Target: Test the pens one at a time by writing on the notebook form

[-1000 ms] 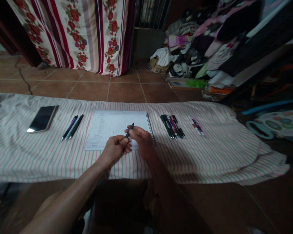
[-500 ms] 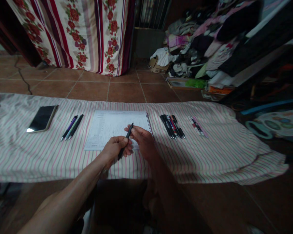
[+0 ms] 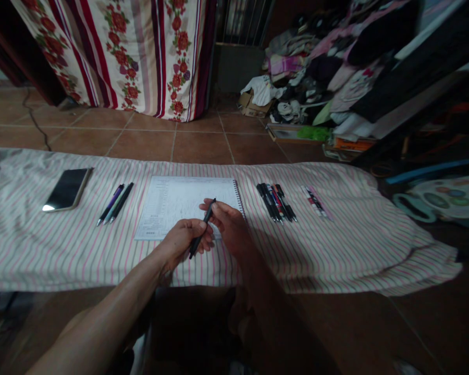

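Between my two hands a black pen (image 3: 197, 244) is held at a slant over the near edge of a spiral notebook (image 3: 180, 200). My left hand (image 3: 183, 237) pinches the pen around its middle. The fingers of my right hand (image 3: 229, 219) close on its upper end. On the left lie three pens (image 3: 116, 203), one purple, one pale and one black. Right of the notebook is a row of several pens (image 3: 275, 203), mostly black with some red, and past them a smaller group of pink and patterned pens (image 3: 316, 203).
A striped cloth (image 3: 359, 234) covers the low surface. A phone (image 3: 67, 190) lies at its left. Behind are the tiled floor (image 3: 199, 143), a floral curtain (image 3: 148, 57) and a heap of clothes (image 3: 316, 67). A palette-like board (image 3: 453, 198) sits at far right.
The pen and my fingers have shifted very slightly; both hands keep their grip on it. Everything else lies where it was.
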A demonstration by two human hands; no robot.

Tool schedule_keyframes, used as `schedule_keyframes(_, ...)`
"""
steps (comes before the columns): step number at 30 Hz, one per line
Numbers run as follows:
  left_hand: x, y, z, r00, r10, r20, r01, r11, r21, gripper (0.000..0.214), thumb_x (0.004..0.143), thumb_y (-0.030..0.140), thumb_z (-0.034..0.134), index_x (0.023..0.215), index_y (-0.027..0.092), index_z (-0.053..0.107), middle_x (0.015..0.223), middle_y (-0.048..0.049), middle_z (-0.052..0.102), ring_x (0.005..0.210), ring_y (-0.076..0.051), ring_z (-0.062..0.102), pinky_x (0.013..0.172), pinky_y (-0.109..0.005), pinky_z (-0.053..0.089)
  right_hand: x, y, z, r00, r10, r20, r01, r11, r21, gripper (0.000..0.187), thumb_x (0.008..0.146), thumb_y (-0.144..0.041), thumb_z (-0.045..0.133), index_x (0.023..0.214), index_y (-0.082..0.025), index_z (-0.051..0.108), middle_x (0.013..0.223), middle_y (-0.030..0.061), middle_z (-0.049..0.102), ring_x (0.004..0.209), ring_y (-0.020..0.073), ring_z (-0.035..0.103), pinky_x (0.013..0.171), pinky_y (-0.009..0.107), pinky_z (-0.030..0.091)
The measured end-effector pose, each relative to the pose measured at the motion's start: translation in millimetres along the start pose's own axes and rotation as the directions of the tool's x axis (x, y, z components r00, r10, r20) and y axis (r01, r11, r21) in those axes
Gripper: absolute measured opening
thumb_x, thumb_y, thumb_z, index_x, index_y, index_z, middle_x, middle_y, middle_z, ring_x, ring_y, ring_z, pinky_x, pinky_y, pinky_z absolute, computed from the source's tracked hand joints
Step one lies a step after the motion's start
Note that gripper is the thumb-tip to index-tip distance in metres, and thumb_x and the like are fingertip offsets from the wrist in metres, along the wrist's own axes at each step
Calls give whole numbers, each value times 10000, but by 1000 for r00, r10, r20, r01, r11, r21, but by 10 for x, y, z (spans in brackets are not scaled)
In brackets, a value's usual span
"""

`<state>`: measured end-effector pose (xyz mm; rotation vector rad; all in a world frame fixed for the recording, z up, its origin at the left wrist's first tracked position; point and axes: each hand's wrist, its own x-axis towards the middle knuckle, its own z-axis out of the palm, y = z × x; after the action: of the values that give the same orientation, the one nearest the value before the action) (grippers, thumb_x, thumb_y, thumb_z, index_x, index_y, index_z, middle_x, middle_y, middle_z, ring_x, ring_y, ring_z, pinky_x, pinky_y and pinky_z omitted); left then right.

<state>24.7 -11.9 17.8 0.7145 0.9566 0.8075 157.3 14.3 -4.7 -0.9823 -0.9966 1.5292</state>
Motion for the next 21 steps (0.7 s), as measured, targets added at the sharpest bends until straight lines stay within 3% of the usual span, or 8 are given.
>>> schedule_keyframes(11,10,-21,3,996,85,-37,-80,991,105,243,729,336,652,674,103,608,556,-30,601,480,-95,546,462,-204,359,12,-1,5,999,-37,-30,35,995,-89,295,787,-444,587,917,-199,685,917,60,712,817,164,617,743,310,447)
schedule_keyframes(21,66,-93,33,971,140,-193,-105,977,185,195,731,293,651,657,126,583,530,9,569,450,-79,523,467,-208,394,14,8,42,995,-70,-75,56,984,-169,333,766,-487,570,909,-203,671,892,56,712,780,180,622,647,303,469)
